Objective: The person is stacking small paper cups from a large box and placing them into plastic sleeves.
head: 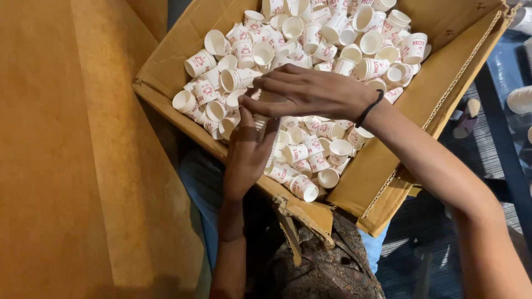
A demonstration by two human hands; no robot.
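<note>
Both hands, left hand (pixel 249 152) and right hand (pixel 302 91), pinch a short stack of cups (pixel 260 119) over a cardboard box (pixel 388 166) of loose cups (pixel 332 50); a loose grip could scatter the stack.

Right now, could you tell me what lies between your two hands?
In the head view, small white paper cups lie between the left hand and right hand.

brown flat board (pixel 72 166), blue mat (pixel 510 72)
</note>
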